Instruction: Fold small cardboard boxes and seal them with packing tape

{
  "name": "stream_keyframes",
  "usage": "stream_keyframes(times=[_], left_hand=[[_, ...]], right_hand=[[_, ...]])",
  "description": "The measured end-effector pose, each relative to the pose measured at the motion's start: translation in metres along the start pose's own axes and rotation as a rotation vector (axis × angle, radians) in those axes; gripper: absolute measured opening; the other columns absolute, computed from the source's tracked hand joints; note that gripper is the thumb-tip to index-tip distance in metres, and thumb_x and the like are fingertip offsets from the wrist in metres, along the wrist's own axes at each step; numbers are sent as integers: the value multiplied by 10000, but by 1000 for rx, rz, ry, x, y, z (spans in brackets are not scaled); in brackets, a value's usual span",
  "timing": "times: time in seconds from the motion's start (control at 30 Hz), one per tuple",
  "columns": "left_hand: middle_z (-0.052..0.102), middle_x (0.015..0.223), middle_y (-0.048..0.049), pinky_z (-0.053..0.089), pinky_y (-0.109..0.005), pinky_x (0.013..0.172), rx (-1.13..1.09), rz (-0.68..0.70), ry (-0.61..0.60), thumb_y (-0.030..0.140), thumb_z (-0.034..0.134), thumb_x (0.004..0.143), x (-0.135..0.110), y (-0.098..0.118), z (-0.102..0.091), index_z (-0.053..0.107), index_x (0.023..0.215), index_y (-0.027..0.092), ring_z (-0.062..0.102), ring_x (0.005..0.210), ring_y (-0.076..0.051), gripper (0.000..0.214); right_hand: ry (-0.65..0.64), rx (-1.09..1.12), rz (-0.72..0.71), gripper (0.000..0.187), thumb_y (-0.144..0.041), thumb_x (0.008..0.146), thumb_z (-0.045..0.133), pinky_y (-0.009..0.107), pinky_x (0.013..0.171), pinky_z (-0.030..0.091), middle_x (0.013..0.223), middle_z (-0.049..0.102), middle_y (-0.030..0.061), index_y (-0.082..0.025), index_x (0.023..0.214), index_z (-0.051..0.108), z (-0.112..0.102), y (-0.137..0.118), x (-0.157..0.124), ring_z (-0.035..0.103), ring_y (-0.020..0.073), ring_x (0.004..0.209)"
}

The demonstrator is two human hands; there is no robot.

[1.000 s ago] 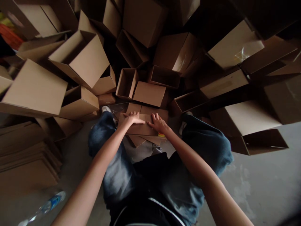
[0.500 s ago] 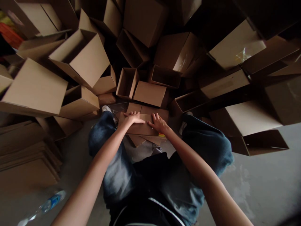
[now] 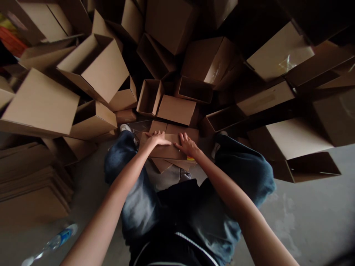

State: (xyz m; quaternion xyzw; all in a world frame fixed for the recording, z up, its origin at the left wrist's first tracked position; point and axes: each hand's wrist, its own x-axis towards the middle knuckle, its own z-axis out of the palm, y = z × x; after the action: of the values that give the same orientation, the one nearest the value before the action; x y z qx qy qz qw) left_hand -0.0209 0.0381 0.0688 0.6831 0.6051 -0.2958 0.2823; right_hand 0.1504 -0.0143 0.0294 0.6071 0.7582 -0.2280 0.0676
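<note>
Concrete floor (image 3: 302, 218) shows off to both sides of me, and ahead kraft cardboard boxes crowd the view, heaped at odd angles, many with open tops. Closest to my hands, an open carton (image 3: 149, 98) sits beside a shut, shallow box (image 3: 176, 110), with another open carton (image 3: 194, 89) just past it.

Both my hands are on a flat brown cardboard box (image 3: 163, 147), which is low in front of me, between my knees. My left hand (image 3: 156, 140) lies open over its top, reaching toward the far edge. My right hand (image 3: 187, 145) is open as well, with its fingers (image 3: 181, 137) splayed on the same face. Neither hand is clenched, and I can't see either one gripping an edge.

More cardboard flaps (image 3: 177, 130) stick out past the box's far edge. A small yellow and red object (image 3: 190, 159) peeks out near its right corner, too small to name. The light is poor there, so I can't quite tell whether the box is fully closed.

Off to my left are a stack of flattened cardboard sheets (image 3: 30, 184) and a plastic water bottle (image 3: 54, 242) lying on the floor.
</note>
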Motion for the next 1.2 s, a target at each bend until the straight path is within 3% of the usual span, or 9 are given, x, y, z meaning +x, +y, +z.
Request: stream_keyframes(times=[0.4, 0.9, 1.2], left_hand=[[230, 1653, -216, 123, -768, 1125, -15, 10, 9, 804, 487, 791, 3, 0, 3, 280, 1573, 204, 164, 1514, -468, 1007], [273, 1629, -238, 105, -758, 1136, -19, 22, 32, 808, 466, 806, 6, 1, 6, 316, 1551, 181, 192, 1513, -443, 986], [216, 1646, -251, 49, -772, 1127, -22, 32, 35, 761, 460, 855, 5, 6, 6, 293, 1567, 158, 167, 1517, -456, 949]], right_hand=[[-6, -8, -5, 598, -543, 1052, 312, 387, 963, 462, 1474, 446, 212, -169, 1519, 340, -3, -1, -2, 552, 302, 1260], [-2, -37, -8, 651, -558, 1053, 270, 367, 973, 464, 1476, 440, 226, -118, 1530, 323, 0, 0, 0, 558, 294, 1261], [12, -22, -14, 664, -552, 1052, 273, 374, 1001, 450, 1469, 445, 238, -78, 1512, 348, 3, 1, 1, 544, 311, 1271]])
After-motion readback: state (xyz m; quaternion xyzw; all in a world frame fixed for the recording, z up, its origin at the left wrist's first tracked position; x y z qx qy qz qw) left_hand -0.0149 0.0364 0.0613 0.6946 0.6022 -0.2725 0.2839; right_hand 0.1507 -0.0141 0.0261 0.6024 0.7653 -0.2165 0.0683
